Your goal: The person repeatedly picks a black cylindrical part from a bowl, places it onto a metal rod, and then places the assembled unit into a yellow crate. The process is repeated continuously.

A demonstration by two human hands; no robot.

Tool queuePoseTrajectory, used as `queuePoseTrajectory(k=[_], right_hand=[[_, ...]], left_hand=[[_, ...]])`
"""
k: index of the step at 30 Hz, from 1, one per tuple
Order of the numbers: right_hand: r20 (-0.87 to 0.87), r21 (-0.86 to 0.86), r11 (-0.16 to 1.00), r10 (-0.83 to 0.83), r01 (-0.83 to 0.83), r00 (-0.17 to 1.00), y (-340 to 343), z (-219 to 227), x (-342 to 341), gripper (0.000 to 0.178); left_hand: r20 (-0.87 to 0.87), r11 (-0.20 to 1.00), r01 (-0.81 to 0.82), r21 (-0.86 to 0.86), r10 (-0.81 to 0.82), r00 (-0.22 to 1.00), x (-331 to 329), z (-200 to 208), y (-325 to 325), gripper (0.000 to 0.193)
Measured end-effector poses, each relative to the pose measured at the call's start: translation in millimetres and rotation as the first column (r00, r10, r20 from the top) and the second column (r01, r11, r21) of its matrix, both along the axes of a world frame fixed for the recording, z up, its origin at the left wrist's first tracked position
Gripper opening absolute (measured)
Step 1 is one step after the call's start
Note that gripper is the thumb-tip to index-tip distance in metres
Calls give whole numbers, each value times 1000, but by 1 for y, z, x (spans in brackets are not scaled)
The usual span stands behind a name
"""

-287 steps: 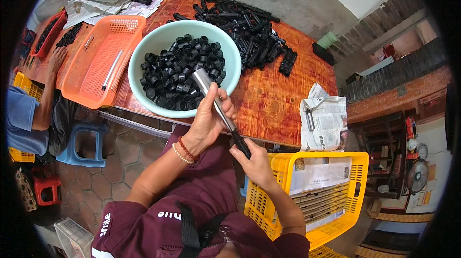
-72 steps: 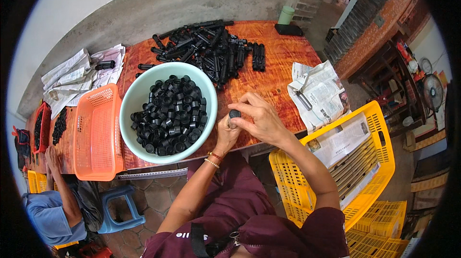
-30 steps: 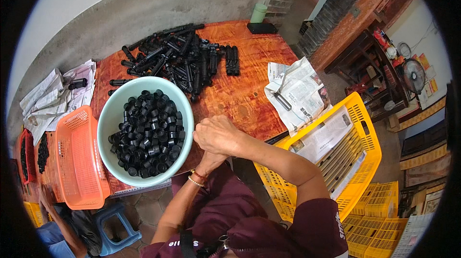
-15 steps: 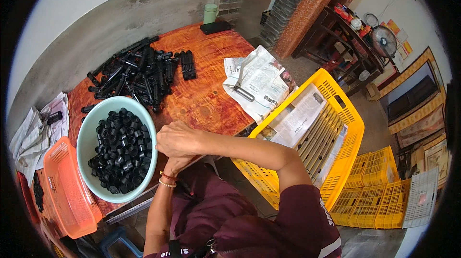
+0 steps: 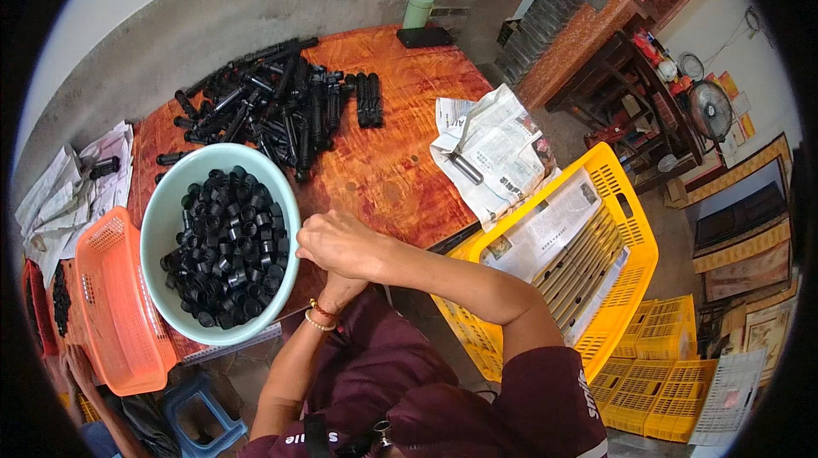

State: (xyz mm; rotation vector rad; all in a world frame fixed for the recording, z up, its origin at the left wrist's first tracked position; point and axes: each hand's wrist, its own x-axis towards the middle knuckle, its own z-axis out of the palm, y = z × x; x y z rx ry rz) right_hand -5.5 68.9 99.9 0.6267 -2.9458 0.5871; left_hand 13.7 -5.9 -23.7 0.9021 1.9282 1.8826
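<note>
My right hand (image 5: 341, 241) is closed, fingers curled in, at the table's front edge beside the right rim of a pale green bowl (image 5: 155, 275). My left hand (image 5: 338, 289), with a red bracelet and a beaded one at its wrist, is tucked beneath it. The right hand covers the left hand's fingers, and whatever lies between the two cannot be made out. Many short black plastic caps (image 5: 228, 241) fill the bowl. Behind it on the red-brown table (image 5: 375, 185) lies a heap of black tubes (image 5: 264, 109).
On the right, a yellow crate (image 5: 635, 241) holds a row of long slim tubes (image 5: 588, 262) on newspaper. A metal tube (image 5: 466, 168) rests on newspaper (image 5: 503, 147). At left are an orange basket (image 5: 119, 313), a blue stool (image 5: 200, 415) and another person's arm (image 5: 89, 385).
The view has shifted, so the bowl, table and crate appear farther right. My hands stay together beside the bowl, with little visible change in their pose.
</note>
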Motion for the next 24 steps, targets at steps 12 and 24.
queuePoseTrajectory(k=[12, 24], right_hand=[[-48, -35, 999, 4, -6, 999, -6, 1, 3, 16], [389, -44, 994, 113, -104, 914, 9, 38, -3, 42]], left_hand=[[-14, 999, -38, -3, 38, 999, 7, -2, 6, 44], [58, 995, 99, 2, -99, 993, -20, 9, -8, 44]])
